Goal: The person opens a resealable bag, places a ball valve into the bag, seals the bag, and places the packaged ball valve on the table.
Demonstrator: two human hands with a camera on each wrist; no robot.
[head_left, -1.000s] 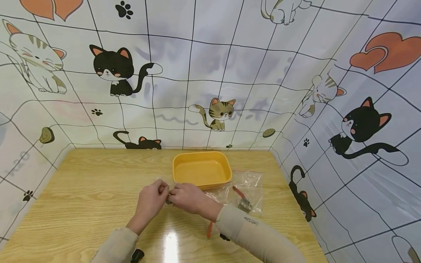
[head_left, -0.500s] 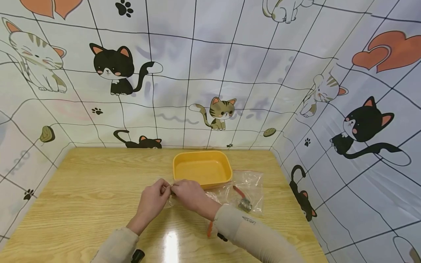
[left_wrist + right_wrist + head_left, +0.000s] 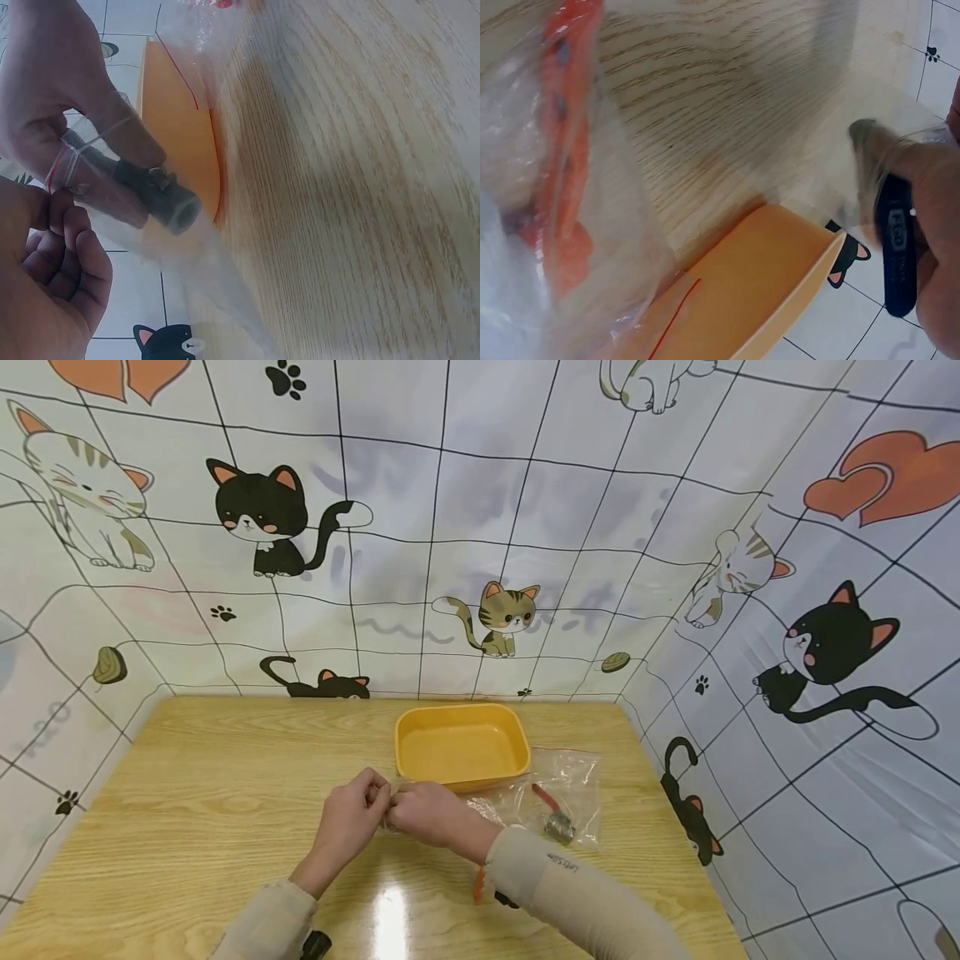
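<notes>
My left hand (image 3: 348, 818) pinches the red-lined edge of a clear zip bag (image 3: 232, 292). Close against it, my right hand (image 3: 431, 814) grips a small ball valve. The valve's grey round body (image 3: 172, 202) shows between the right fingers in the left wrist view, with bag film around it. Its dark blue lever handle (image 3: 898, 247), with pale lettering, sticks out beside the right hand in the right wrist view. In the head view the valve is hidden behind the hands.
A yellow tray (image 3: 407, 718) stands just beyond the hands at the back of the wooden table (image 3: 225, 793). Right of it lies a clear bag with a red-handled metal valve (image 3: 558, 825). An orange-red handle (image 3: 564, 150) in clear plastic lies under the right forearm.
The hands stay together while the right hand turns slightly and its fingers curl in more. A dark bit visible below the hands a second ago is now hidden.
</notes>
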